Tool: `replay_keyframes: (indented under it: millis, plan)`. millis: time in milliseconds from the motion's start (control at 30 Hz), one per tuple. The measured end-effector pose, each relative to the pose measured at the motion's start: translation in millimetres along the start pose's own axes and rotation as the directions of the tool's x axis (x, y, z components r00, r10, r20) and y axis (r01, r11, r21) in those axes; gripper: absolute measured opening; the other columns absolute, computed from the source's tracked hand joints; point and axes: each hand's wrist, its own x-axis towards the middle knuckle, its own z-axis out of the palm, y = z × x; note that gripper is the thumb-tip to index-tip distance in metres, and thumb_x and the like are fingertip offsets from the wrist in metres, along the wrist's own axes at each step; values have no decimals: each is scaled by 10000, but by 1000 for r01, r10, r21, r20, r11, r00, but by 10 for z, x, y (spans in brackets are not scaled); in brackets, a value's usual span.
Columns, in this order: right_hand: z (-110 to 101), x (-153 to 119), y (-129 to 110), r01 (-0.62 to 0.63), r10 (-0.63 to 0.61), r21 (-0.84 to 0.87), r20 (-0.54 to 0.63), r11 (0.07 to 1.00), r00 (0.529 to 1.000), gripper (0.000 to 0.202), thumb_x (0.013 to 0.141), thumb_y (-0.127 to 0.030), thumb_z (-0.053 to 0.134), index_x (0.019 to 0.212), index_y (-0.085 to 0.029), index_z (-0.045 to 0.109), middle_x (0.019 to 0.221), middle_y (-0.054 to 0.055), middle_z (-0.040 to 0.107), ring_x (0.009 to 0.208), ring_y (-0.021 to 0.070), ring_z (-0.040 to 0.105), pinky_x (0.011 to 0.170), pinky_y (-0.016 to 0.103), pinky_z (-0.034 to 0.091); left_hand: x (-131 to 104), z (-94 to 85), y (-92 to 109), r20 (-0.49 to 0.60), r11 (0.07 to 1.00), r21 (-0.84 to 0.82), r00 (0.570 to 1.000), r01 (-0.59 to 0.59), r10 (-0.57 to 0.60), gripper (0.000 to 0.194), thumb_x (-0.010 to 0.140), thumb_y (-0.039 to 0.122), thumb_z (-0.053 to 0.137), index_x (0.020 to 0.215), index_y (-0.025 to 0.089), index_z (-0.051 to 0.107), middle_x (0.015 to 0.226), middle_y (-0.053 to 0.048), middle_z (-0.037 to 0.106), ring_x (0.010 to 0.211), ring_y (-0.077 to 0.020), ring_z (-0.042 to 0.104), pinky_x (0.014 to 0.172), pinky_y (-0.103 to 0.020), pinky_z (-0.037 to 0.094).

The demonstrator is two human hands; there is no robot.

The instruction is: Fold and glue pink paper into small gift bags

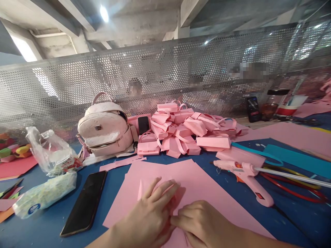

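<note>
Atop the pink sheets, my left hand lies open, apparently to steady the folded paper beneath; my right curls alongside, its grip indiscernible. Glue gun: right side, presumably for reach.

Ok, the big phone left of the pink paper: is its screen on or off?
Off: the phone lies face up on the blue table, its glass black, with nothing lit showing.
</note>
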Motion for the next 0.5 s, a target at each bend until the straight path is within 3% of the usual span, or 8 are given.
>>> replay_keyframes:
  millis: [333, 500]
  plan:
    - [21, 0, -10, 5, -5, -25, 17, 1000, 1000, 246, 851, -89, 453, 949, -198, 651, 814, 47, 708, 738, 216, 655, 674, 313, 398, -35, 102, 53, -29, 989, 142, 998, -44, 48, 519, 1009, 249, 372, 1487, 54, 420, 1591, -117, 393, 1485, -321, 287, 1237, -509, 194]
    - [20, 5, -17, 0, 0, -27, 11, 1000, 1000, 246, 842, -84, 455, 935, -201, 651, 798, 42, 703, 735, 216, 652, 678, 313, 405, -56, 146, 59, -56, 981, 188, 997, -45, 56, 508, 1004, 250, 384, 1472, 64, 445, 1578, -119, 413, 1494, -314, 268, 1250, -506, 119]
